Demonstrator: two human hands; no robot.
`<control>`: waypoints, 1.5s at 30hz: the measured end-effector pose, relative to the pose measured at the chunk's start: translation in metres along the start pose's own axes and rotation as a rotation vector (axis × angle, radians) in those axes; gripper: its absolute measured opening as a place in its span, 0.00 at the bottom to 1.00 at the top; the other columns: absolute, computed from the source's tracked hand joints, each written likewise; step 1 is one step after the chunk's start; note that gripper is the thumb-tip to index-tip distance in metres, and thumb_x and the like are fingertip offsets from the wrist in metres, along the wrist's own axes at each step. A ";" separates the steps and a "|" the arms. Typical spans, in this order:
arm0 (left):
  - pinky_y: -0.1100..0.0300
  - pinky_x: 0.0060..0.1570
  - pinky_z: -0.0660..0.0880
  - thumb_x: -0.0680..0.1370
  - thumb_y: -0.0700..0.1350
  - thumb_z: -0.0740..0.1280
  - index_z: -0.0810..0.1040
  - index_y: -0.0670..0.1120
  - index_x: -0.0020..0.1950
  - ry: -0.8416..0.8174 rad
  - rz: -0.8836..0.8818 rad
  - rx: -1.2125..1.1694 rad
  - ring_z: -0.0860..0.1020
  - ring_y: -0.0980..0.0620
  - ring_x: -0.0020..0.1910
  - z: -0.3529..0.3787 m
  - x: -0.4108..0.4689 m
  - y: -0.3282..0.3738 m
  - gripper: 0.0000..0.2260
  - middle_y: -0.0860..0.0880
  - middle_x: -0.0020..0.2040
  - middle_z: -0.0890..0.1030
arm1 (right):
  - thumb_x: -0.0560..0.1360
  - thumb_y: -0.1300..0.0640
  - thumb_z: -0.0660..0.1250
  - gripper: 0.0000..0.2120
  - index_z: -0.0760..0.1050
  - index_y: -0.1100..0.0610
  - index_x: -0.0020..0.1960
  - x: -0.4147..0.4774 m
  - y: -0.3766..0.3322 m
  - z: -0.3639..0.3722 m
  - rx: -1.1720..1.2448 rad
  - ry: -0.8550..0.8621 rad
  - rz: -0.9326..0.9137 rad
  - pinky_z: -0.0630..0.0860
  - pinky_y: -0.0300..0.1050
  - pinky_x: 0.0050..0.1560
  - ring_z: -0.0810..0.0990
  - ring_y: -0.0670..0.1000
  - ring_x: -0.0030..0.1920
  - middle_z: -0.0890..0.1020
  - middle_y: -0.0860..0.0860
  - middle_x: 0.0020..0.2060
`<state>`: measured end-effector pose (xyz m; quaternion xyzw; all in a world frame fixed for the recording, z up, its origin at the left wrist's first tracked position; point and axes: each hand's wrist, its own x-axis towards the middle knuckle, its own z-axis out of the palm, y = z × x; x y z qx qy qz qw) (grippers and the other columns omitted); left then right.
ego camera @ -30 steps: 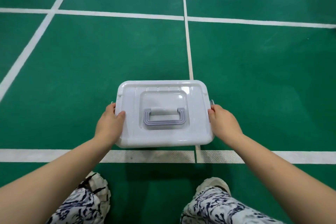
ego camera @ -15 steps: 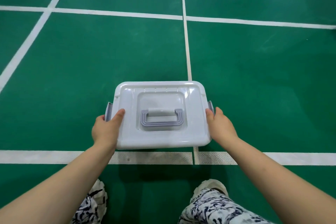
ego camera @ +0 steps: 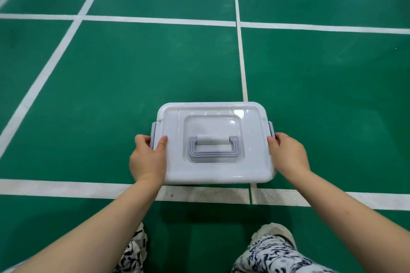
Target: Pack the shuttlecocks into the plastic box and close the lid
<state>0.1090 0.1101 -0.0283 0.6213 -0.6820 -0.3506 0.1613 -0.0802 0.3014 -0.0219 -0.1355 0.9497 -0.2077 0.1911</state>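
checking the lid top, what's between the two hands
Head view: the white lid with its grey handle lying flat, between left hand and right hand.

Green sports-court floor (ego camera: pixel 115 86) with crossing white lines (ego camera: pixel 155 20), faint sheen at the far edge.

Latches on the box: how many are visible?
2. On the box, the left latch sits at the left end by the left hand; the right latch at the right end by the right hand. Others may be hidden.

Glossy plastic lid (ego camera: pixel 213 122); matt green floor (ego camera: pixel 133 62)
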 end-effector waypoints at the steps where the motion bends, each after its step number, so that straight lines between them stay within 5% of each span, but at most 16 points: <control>1: 0.55 0.43 0.66 0.75 0.53 0.64 0.69 0.41 0.54 -0.002 0.003 0.012 0.72 0.43 0.43 0.000 0.000 0.000 0.17 0.40 0.51 0.79 | 0.80 0.51 0.54 0.15 0.75 0.60 0.51 0.000 0.000 0.000 -0.006 0.001 -0.008 0.65 0.46 0.36 0.74 0.57 0.40 0.78 0.54 0.40; 18: 0.55 0.41 0.66 0.77 0.51 0.61 0.70 0.41 0.52 0.012 0.092 0.151 0.73 0.42 0.40 0.000 0.000 0.000 0.13 0.39 0.46 0.80 | 0.80 0.57 0.51 0.14 0.68 0.62 0.41 -0.005 -0.005 0.000 -0.159 0.032 -0.087 0.65 0.46 0.36 0.73 0.58 0.38 0.74 0.55 0.32; 23: 0.55 0.39 0.66 0.78 0.51 0.58 0.69 0.41 0.52 0.004 0.101 0.182 0.71 0.43 0.39 0.000 -0.004 0.002 0.13 0.38 0.45 0.79 | 0.78 0.64 0.52 0.10 0.70 0.64 0.53 -0.008 -0.011 0.001 -0.232 0.025 -0.054 0.67 0.45 0.35 0.73 0.58 0.38 0.80 0.61 0.43; 27: 0.54 0.38 0.66 0.79 0.49 0.56 0.66 0.40 0.53 -0.053 0.123 0.218 0.71 0.42 0.39 -0.006 -0.006 0.001 0.11 0.39 0.44 0.77 | 0.79 0.49 0.53 0.20 0.67 0.64 0.61 -0.016 -0.016 -0.001 -0.176 0.024 -0.086 0.68 0.46 0.39 0.79 0.61 0.47 0.81 0.60 0.48; 36: 0.54 0.35 0.67 0.79 0.46 0.56 0.61 0.43 0.48 -0.247 0.232 0.489 0.71 0.43 0.35 -0.022 -0.004 0.010 0.07 0.47 0.32 0.70 | 0.78 0.62 0.51 0.15 0.67 0.64 0.63 -0.013 -0.018 0.000 -0.230 -0.062 -0.058 0.68 0.44 0.39 0.79 0.60 0.51 0.80 0.59 0.53; 41: 0.55 0.43 0.70 0.77 0.45 0.58 0.70 0.43 0.57 -0.311 0.221 0.435 0.74 0.44 0.45 -0.038 -0.010 0.026 0.11 0.42 0.53 0.79 | 0.77 0.60 0.53 0.22 0.59 0.61 0.71 -0.022 -0.020 -0.015 -0.208 -0.196 -0.085 0.70 0.45 0.43 0.77 0.58 0.51 0.78 0.58 0.57; 45: 0.51 0.63 0.67 0.78 0.47 0.58 0.66 0.45 0.69 -0.249 0.359 0.307 0.68 0.44 0.67 -0.040 -0.032 0.042 0.19 0.45 0.70 0.68 | 0.75 0.57 0.53 0.19 0.67 0.58 0.65 -0.038 -0.034 -0.042 -0.160 -0.121 -0.186 0.74 0.47 0.44 0.76 0.58 0.49 0.79 0.57 0.54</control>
